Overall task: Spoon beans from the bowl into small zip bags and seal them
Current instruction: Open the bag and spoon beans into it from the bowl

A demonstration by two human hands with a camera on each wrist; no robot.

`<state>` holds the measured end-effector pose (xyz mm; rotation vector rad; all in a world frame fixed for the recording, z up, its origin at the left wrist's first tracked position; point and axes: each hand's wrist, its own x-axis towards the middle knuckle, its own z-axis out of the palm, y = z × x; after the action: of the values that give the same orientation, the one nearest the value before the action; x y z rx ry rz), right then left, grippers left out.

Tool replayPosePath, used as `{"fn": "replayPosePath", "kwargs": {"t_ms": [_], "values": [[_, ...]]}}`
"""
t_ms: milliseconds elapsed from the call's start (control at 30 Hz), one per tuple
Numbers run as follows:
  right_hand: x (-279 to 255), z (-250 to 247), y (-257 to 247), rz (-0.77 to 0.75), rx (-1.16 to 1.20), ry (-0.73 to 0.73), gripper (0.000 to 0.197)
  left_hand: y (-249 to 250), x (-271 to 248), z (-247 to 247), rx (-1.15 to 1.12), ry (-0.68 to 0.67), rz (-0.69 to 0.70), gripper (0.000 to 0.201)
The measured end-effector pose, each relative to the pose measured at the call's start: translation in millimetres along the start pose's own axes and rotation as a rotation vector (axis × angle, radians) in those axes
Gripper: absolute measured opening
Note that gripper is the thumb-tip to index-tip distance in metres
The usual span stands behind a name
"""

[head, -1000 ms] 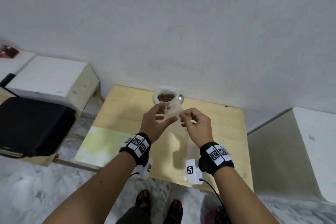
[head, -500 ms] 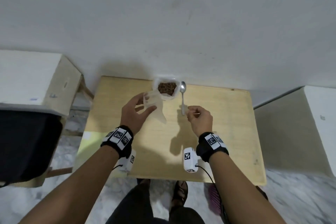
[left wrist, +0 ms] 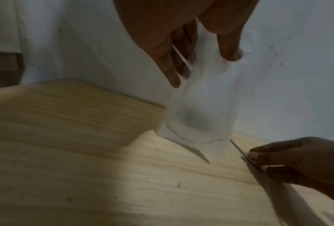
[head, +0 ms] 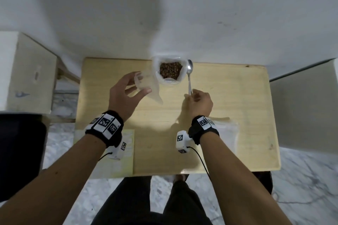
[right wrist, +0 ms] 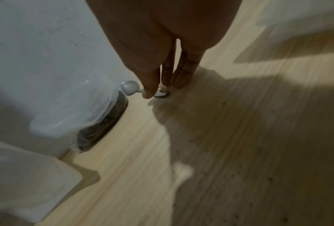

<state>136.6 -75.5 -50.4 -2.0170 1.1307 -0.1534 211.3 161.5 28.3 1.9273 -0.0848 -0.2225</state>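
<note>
A clear container of brown beans (head: 171, 71) stands at the table's far edge, with a metal spoon (head: 189, 76) lying just right of it. My left hand (head: 140, 84) grips an empty clear zip bag (head: 152, 89) by its mouth, left of the container; the bag (left wrist: 199, 116) hangs down with its bottom near the tabletop. My right hand (head: 192, 95) pinches the end of the spoon's handle (left wrist: 245, 154), which lies on the table. In the right wrist view the spoon's bowl (right wrist: 129, 87) shows beyond my right hand (right wrist: 158, 90), beside the bean container (right wrist: 104, 119).
The wooden table (head: 237, 97) stands against a white wall. A stack of clear bags (head: 225, 133) lies by my right wrist. A pale yellow-green sheet (head: 126, 157) covers the front left corner. A white box (head: 27, 73) stands left, a white cabinet (head: 301, 106) right.
My right hand let go of the bag, moved right to the spoon and took its handle. My left hand carried the bag to the left of the container.
</note>
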Motion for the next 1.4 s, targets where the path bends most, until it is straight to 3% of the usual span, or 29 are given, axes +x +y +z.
{"fn": "replayPosePath", "kwargs": {"t_ms": [133, 700, 1067, 1200, 1400], "values": [[4.9, 3.9, 1.8, -0.043, -0.054, 0.021, 0.024, -2.5, -2.8, -1.7, 0.005, -0.014, 0.010, 0.055], [11.6, 8.5, -7.0, 0.045, -0.158, -0.031, 0.018, -5.1, -8.0, -4.2, -0.016, -0.032, -0.008, 0.056], [6.9, -4.3, -9.5, 0.054, -0.057, -0.018, 0.016, -8.3, -4.5, -5.5, -0.011, -0.038, 0.002, 0.056], [9.8, -13.6, -12.7, 0.090, -0.002, 0.046, 0.022, -7.6, -1.4, -4.4, -0.012, -0.047, 0.011, 0.057], [17.5, -46.6, -34.7, -0.040, 0.200, 0.300, 0.018, -4.0, 9.0, -1.2, -0.002, -0.058, 0.010, 0.058]]}}
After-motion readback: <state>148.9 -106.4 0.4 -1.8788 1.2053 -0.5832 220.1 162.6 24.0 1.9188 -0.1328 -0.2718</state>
